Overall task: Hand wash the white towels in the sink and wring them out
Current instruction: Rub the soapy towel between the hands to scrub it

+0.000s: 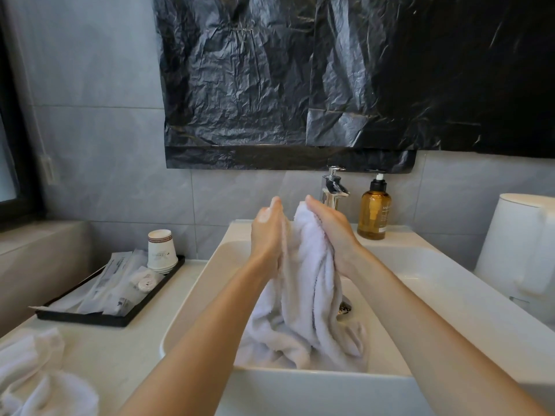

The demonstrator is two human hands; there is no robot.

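A white towel (303, 298) hangs in a bunched column over the white rectangular sink (198, 295), its lower end piled in the basin. My left hand (267, 232) and my right hand (330, 232) press its upper part between their palms, fingers stretched toward the wall. The towel's top edge pokes up between the two hands. More white towels (39, 382) lie crumpled on the counter at the bottom left.
A chrome tap (333, 190) and an amber pump bottle (374, 211) stand behind the sink. A black tray (117, 295) with paper cups and wrapped sachets sits on the left. A white appliance (519, 250) stands on the right. Black plastic sheeting covers the wall above.
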